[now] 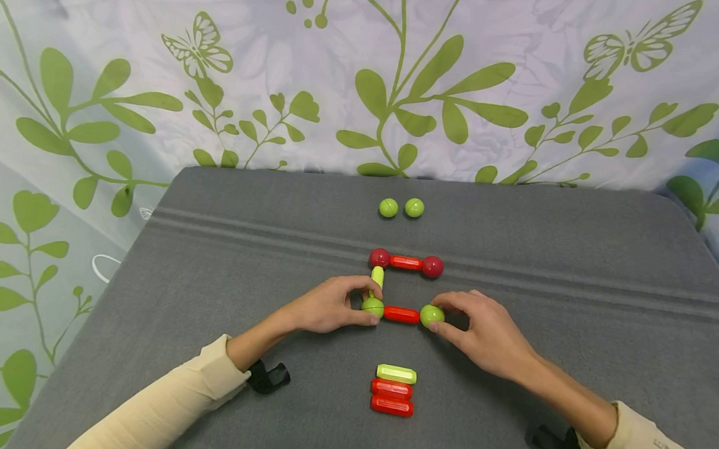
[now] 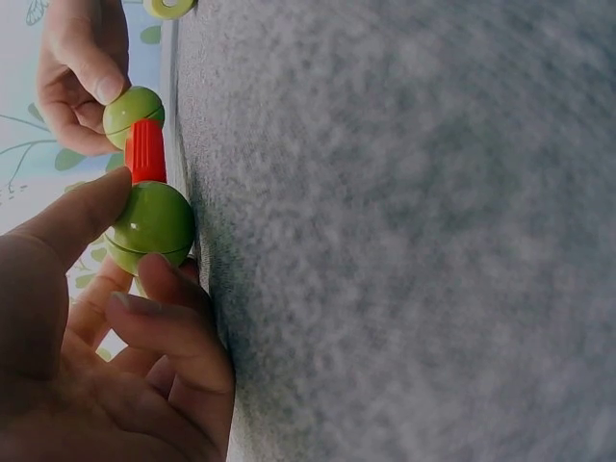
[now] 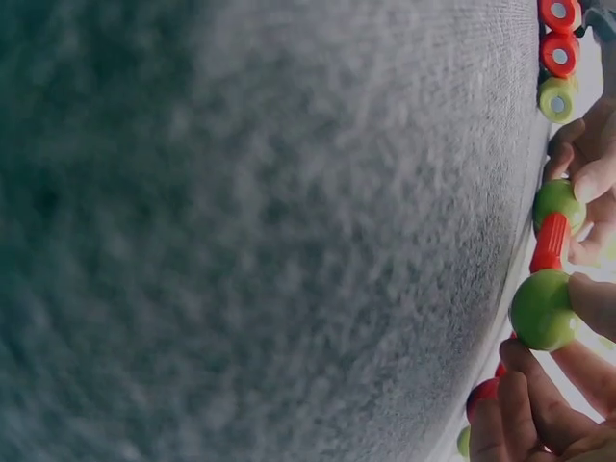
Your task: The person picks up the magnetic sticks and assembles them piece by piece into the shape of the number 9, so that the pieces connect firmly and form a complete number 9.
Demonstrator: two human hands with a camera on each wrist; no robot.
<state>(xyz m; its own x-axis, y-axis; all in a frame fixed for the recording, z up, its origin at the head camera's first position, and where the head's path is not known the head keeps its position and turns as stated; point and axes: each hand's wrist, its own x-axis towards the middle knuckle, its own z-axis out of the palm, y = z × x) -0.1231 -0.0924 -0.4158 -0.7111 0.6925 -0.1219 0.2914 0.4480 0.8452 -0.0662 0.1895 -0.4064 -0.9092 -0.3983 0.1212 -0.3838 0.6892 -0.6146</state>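
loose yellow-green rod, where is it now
In the head view, the loose yellow-green rod lies low, slightly right of centre, directly above two loose red rods.

Got two loose balls (image 1: 388,208) at the back of the desk (image 1: 210,278), ball-and-rod build (image 1: 401,315) in front of them, its near side between left hand (image 1: 333,306) and right hand (image 1: 487,331), three loose rods (image 1: 391,389) in front of that.

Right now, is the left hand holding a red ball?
No, the left hand pinches a green ball at one end of a red rod.
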